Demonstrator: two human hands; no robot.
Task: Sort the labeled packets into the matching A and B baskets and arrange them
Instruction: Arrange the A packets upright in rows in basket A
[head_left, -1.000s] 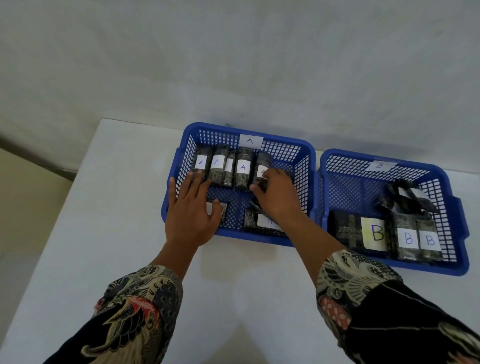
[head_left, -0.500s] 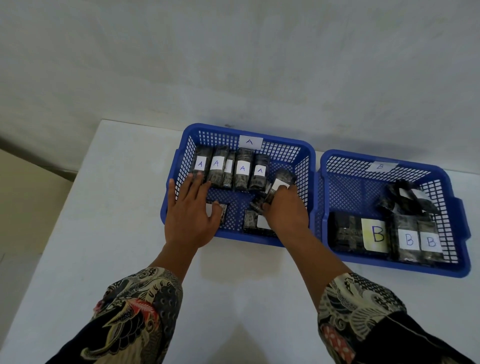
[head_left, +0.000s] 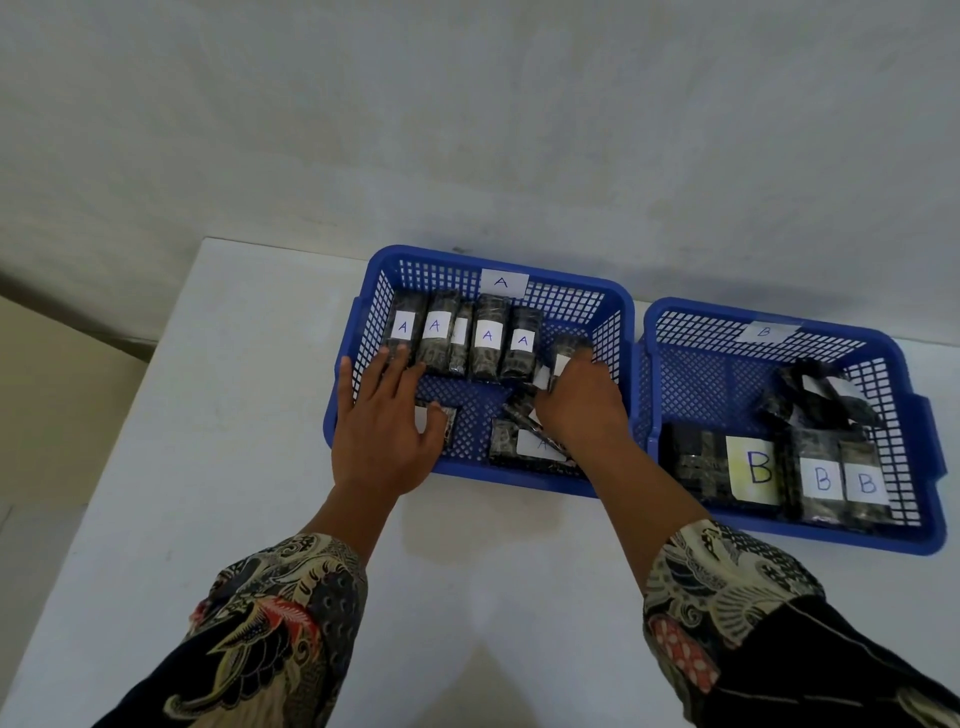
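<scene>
head view: blue plastic mesh basket tagged a (head_left: 618, 312) on white table (head_left: 249, 415), blue plastic mesh basket tagged b (head_left: 924, 447) just beside it on right. five dark wrapped packets with white a labels (head_left: 462, 338) standing in row along far wall of a basket. right hand (head_left: 576, 405) pinching one more dark labelled packet (head_left: 563, 353) at row's right end, not yet aligned. left hand (head_left: 384, 431) spread flat, fingers loose, over small packet (head_left: 439, 421) near front wall. flat a packet (head_left: 530, 447) lying loose at front. b basket: three b-labelled packets (head_left: 821, 475) lined at front, dark heap (head_left: 815, 395) behind untidy. judgement: sorting seemingly done, arranging left.
</scene>
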